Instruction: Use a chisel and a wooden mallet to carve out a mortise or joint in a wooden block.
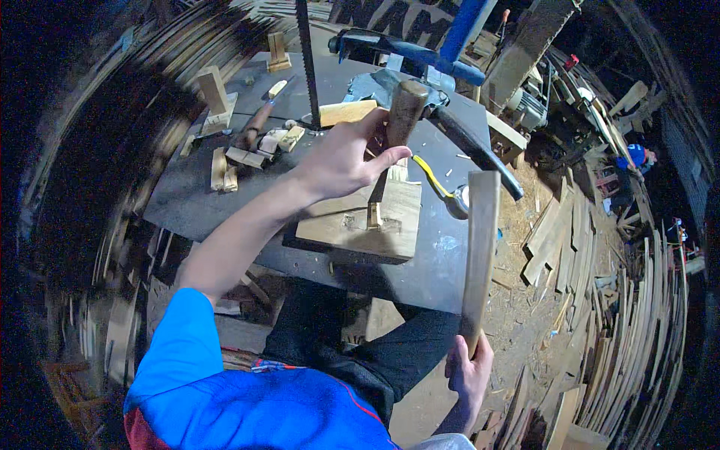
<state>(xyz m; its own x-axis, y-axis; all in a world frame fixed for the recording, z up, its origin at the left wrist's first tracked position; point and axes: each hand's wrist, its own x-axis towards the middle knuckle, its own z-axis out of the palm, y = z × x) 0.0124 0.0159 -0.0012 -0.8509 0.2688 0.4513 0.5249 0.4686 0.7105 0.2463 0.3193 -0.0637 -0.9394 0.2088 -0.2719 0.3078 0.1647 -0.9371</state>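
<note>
My left hand (346, 159) is closed round a chisel (406, 112) with a thick wooden handle, held nearly upright. Its blade meets a cut slot in a flat wooden block (358, 221), which lies near the front edge of the dark bench (442, 266). My right hand (471, 369) grips the lower end of a long flat wooden bat (481, 255), which stands upright to the right of the block. Between the bat and the chisel lies a thin yellow strip (431, 176) with a rounded metal end; I cannot make out its kind.
A hammer (476, 144) with a dark handle lies right of the chisel. Behind stand a saw blade (307, 64) and a blue metal bar (465, 30). Wood offcuts (219, 169) and small upright pieces (214, 90) sit on the left. Planks (562, 232) cover the floor at right.
</note>
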